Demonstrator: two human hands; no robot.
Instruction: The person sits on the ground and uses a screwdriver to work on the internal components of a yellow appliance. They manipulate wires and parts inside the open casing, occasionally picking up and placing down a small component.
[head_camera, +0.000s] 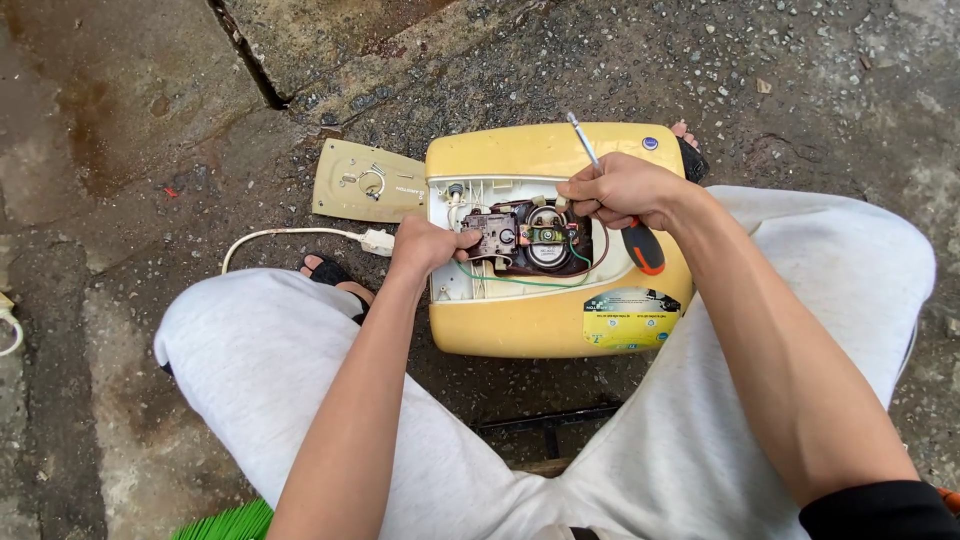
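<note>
Hands closed — left hand (428, 246) pinching the circuit board (492, 236), right hand (620, 190) gripping a screwdriver (618, 200).

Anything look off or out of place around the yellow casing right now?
The cover plate is off and lies on the wet ground left of the yellow casing, so the wiring sits exposed. The right hand grips a screwdriver; the left hand holds the inner part.
</note>
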